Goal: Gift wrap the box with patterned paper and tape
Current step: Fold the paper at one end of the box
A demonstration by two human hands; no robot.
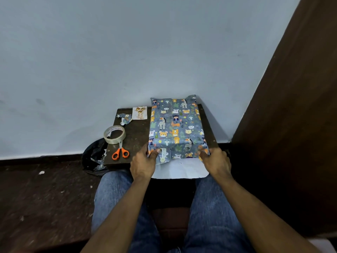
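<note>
Now both hands, left hand [144, 164], right hand [215, 162], gripping box [176, 125]

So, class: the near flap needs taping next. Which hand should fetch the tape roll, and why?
Probably the left hand: the tape roll lies on its side of the table, beside the scissors. The right hand can hold the wrapped box.
</note>
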